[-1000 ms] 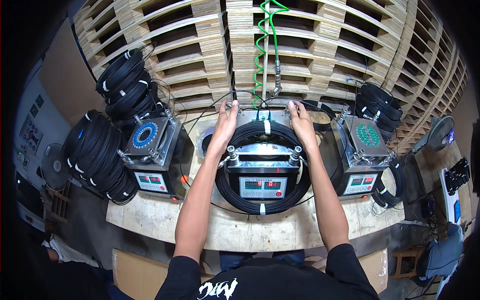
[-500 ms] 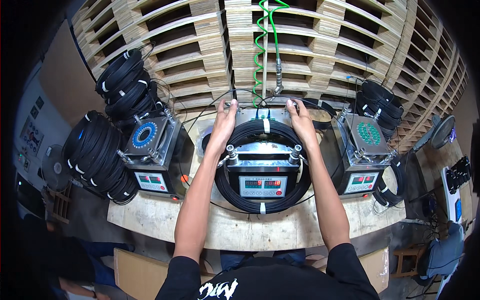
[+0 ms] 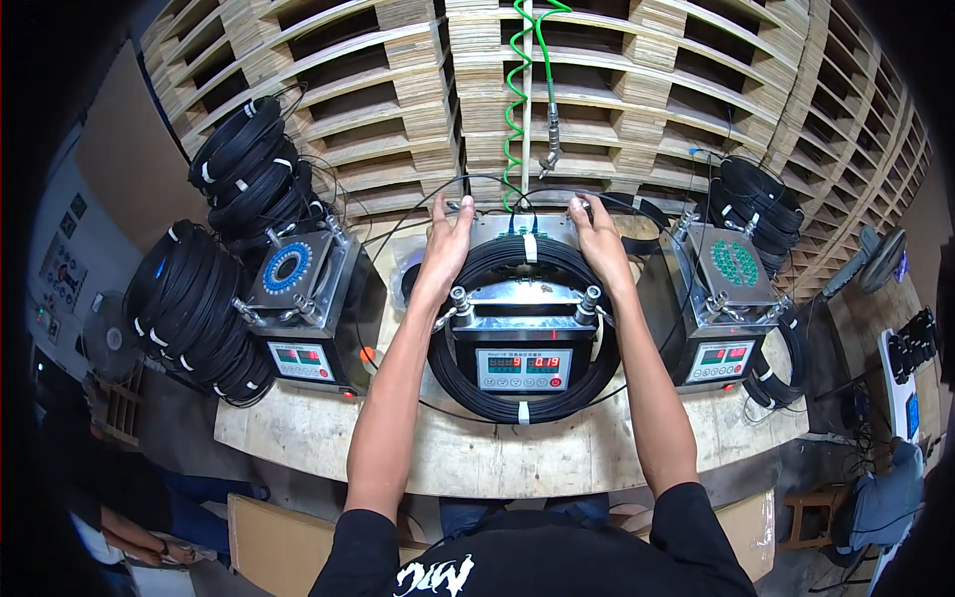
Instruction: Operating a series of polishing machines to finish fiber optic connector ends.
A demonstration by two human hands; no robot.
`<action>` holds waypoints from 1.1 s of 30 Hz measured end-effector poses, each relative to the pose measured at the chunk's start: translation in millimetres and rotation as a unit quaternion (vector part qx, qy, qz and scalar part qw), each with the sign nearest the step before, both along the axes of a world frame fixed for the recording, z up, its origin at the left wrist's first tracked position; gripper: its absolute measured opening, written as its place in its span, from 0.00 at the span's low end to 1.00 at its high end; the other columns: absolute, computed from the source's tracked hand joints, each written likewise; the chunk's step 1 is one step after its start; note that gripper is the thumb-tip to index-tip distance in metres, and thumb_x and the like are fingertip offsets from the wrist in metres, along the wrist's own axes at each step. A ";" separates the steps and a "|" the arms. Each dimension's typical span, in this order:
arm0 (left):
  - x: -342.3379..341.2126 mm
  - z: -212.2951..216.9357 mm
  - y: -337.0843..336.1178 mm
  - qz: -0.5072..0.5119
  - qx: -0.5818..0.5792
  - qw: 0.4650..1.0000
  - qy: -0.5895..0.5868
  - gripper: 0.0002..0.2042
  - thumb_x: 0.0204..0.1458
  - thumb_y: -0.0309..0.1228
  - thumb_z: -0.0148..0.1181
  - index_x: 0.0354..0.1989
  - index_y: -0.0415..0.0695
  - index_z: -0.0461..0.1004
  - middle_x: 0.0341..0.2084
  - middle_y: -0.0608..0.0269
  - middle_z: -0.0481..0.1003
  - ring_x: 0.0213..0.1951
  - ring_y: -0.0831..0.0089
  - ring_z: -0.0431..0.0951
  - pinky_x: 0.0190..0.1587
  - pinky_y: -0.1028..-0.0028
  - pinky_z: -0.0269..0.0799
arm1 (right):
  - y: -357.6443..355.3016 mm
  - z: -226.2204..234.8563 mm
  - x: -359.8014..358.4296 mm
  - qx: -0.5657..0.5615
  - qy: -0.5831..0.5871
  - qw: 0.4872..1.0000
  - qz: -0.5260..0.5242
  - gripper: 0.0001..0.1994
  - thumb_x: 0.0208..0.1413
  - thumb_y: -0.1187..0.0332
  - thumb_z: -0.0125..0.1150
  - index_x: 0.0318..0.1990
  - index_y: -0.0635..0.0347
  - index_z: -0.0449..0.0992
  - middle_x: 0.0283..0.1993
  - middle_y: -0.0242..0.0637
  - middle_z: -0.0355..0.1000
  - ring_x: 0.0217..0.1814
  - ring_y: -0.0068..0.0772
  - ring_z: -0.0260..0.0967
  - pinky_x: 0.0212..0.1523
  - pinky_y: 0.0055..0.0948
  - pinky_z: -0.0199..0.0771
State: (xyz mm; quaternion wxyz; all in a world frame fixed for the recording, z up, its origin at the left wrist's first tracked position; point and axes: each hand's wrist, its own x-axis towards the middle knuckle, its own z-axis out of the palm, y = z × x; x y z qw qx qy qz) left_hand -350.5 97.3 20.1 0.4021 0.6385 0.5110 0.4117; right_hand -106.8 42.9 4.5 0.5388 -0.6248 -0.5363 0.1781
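In front of me stands the middle polishing machine (image 3: 479, 346), with a metal top and a lit red display. A coil of black cable (image 3: 524, 410) is draped around it, banded with white ties. My left hand (image 3: 450, 241) is closed at the machine's far left corner, a bit of metal clamp showing between thumb and fingers. At the far right corner my right hand (image 3: 600, 237) is closed the same way on a small metal clamp. Between my hands, green connectors with thin cables sit on the top plate, partly hidden by the coil. Two near corner posts (image 3: 591, 297) carry spring hooks.
Similar machines stand left (image 3: 308, 343) with blue connectors and right (image 3: 718, 338) with green ones. Black cable coils (image 3: 189, 308) are piled at the left, more (image 3: 758, 204) at the right. A green air hose with a metal nozzle (image 3: 553, 139) hangs before wooden pallets (image 3: 368, 99).
Both my hands stay at the far corners. The middle and right displays show different digits. The hanging nozzle has swung slightly left. At the lower left, another person's arm and hands have come further into view.
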 end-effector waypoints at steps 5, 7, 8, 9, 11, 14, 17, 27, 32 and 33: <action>0.8 5.3 -4.1 -0.015 -0.003 1.000 -0.024 0.49 0.60 0.67 0.45 0.76 0.41 0.41 0.69 0.28 0.56 0.72 0.45 0.57 0.71 0.60 0.53 | -0.6 -0.9 -1.2 0.028 0.015 0.999 -0.014 0.29 0.68 0.47 0.51 0.65 0.61 0.68 0.59 0.60 0.72 0.62 0.59 0.70 0.62 0.41 0.67; -0.1 5.5 -1.9 -0.034 -0.033 0.999 -0.025 0.49 0.60 0.67 0.45 0.77 0.41 0.40 0.70 0.31 0.53 0.73 0.46 0.54 0.72 0.61 0.52 | -1.6 2.1 -2.5 0.000 0.031 0.999 -0.007 0.29 0.68 0.46 0.50 0.65 0.62 0.67 0.60 0.62 0.71 0.63 0.61 0.68 0.63 0.42 0.66; -1.2 4.4 -0.4 -0.034 -0.033 0.999 -0.024 0.49 0.60 0.67 0.45 0.77 0.41 0.40 0.70 0.31 0.53 0.73 0.46 0.54 0.72 0.61 0.52 | -2.2 2.6 -3.5 0.000 0.032 0.999 -0.006 0.29 0.68 0.46 0.50 0.65 0.62 0.67 0.60 0.62 0.71 0.63 0.61 0.68 0.63 0.42 0.66; -2.3 3.3 1.0 -0.035 -0.033 0.999 -0.017 0.49 0.60 0.67 0.45 0.77 0.41 0.39 0.71 0.32 0.52 0.73 0.46 0.53 0.72 0.61 0.51 | -3.0 3.0 -4.3 -0.006 0.008 1.000 -0.016 0.30 0.68 0.46 0.49 0.65 0.62 0.67 0.60 0.63 0.71 0.63 0.62 0.68 0.64 0.42 0.66; -1.7 2.0 2.2 -0.039 -0.032 0.999 -0.010 0.49 0.60 0.67 0.45 0.77 0.41 0.38 0.72 0.33 0.51 0.74 0.46 0.52 0.73 0.61 0.50 | -3.5 3.0 -4.0 -0.012 -0.015 0.999 -0.029 0.31 0.68 0.45 0.48 0.65 0.63 0.67 0.60 0.63 0.70 0.63 0.62 0.67 0.64 0.43 0.65; 1.2 0.4 3.0 -0.040 -0.033 0.999 -0.008 0.49 0.60 0.66 0.45 0.77 0.41 0.38 0.72 0.32 0.50 0.74 0.46 0.51 0.73 0.61 0.49 | -3.8 3.4 -3.3 -0.016 -0.032 0.999 -0.030 0.31 0.69 0.44 0.47 0.65 0.63 0.66 0.60 0.64 0.70 0.64 0.63 0.66 0.64 0.44 0.65; 0.6 -1.5 3.2 -0.033 -0.014 0.999 -0.011 0.49 0.61 0.66 0.45 0.77 0.40 0.39 0.71 0.30 0.53 0.74 0.46 0.52 0.73 0.61 0.49 | -5.0 3.6 -5.8 0.000 -0.047 0.998 -0.037 0.30 0.69 0.45 0.47 0.65 0.63 0.66 0.59 0.64 0.70 0.64 0.63 0.67 0.64 0.44 0.66; 0.6 12.4 -9.2 -0.034 -0.017 0.999 -0.006 0.48 0.61 0.64 0.47 0.77 0.42 0.38 0.64 0.32 0.65 0.69 0.47 0.62 0.70 0.62 0.53 | -8.4 8.0 -7.4 0.018 0.011 1.000 -0.009 0.27 0.69 0.50 0.50 0.67 0.61 0.64 0.55 0.62 0.73 0.59 0.56 0.72 0.61 0.41 0.69; 0.3 4.2 -0.4 -0.030 -0.012 0.999 -0.002 0.47 0.62 0.64 0.46 0.78 0.46 0.36 0.63 0.34 0.67 0.71 0.50 0.60 0.70 0.62 0.53 | -0.3 0.1 -2.1 -0.001 -0.002 1.000 -0.010 0.27 0.69 0.50 0.51 0.67 0.60 0.65 0.55 0.62 0.73 0.59 0.59 0.71 0.60 0.43 0.68; 1.2 3.6 -0.4 -0.035 -0.005 0.999 0.013 0.48 0.61 0.65 0.46 0.77 0.43 0.37 0.66 0.32 0.62 0.71 0.47 0.58 0.71 0.62 0.52 | 0.3 -2.4 -0.9 -0.006 -0.026 0.999 -0.028 0.27 0.69 0.50 0.51 0.66 0.61 0.65 0.55 0.63 0.72 0.60 0.60 0.70 0.61 0.44 0.68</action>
